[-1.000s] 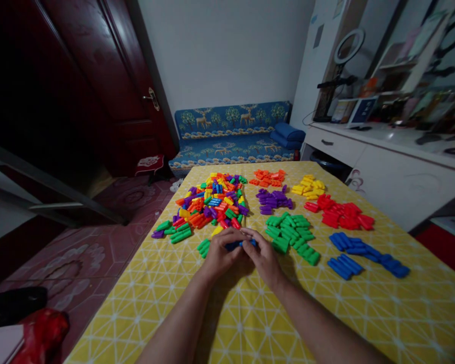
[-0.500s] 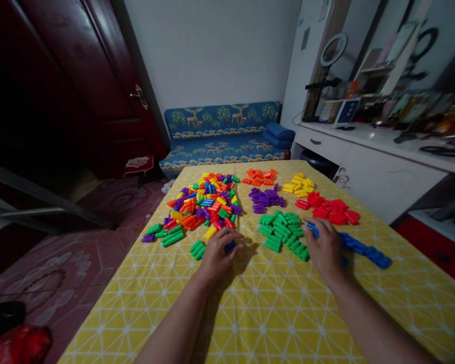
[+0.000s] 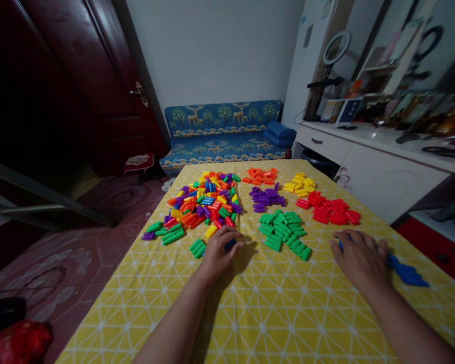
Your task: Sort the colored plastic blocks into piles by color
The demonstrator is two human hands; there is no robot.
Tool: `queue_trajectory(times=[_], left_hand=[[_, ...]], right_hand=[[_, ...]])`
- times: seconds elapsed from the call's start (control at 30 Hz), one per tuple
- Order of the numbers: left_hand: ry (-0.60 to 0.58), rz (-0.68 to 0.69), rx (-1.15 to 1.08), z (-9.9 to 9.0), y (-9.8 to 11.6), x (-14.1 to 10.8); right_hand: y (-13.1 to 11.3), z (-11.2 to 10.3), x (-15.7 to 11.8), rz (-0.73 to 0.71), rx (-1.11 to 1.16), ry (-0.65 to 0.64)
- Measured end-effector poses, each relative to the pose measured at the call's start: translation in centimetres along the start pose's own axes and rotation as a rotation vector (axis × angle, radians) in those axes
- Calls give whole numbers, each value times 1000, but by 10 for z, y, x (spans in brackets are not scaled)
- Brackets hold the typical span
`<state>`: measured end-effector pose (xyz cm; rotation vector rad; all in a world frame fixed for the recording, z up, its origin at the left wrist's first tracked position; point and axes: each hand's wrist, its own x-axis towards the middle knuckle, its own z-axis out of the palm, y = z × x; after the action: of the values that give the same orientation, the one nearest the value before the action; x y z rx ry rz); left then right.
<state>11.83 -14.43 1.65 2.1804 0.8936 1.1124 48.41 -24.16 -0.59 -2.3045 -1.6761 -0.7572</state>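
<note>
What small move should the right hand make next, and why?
I'd probably lift the right hand straight up from the blue pieces. It hides part of that group, so how those pieces lie can't be checked, and a sideways drag might scatter them. The left hand could wait by the mixed pile.

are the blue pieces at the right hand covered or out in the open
Partly covered: the right hand lies over some of the blue pieces, and others show past its outer edge.
</note>
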Motion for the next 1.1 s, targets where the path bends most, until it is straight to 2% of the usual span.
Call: queue_trajectory(times=[0.07,0.17,0.27,0.37,0.43,0.53,0.63,0.73,0.83,0.97,1.03,1.1], left_hand=[[-3,1,-18,-2,5,0],[-59,48,-61,-3,12,-2],[-119,76,-100,-1,15,-5],[-155,1,-98,1,14,-8],[-187,-49,-93,1,12,-9],[-206,-88,-56,-2,11,-9],[-215,-108,45,-3,14,-8],[-250,-62,106,-2,17,-8],[-222,-24,135,-4,16,-8],[-19,-40,222,-13,5,-7],[109,-77,265,-19,0,-6],[214,-123,289,-25,-3,-5]], right_hand=[[-6,-5,2,-18,66,72],[-44,-23,5,-142,343,109],[-103,-48,2,-292,711,10],[-156,-68,-5,-347,967,-148],[-180,-73,-10,-344,1062,-207],[-195,-71,-12,-313,1144,-186],[-197,-67,-12,-287,1165,-159],[-193,-67,-11,-274,1157,-143],[-178,-64,-3,-163,1168,-36],[-127,-46,20,179,977,155],[-94,-33,31,233,780,166],[-65,-21,35,248,567,121]])
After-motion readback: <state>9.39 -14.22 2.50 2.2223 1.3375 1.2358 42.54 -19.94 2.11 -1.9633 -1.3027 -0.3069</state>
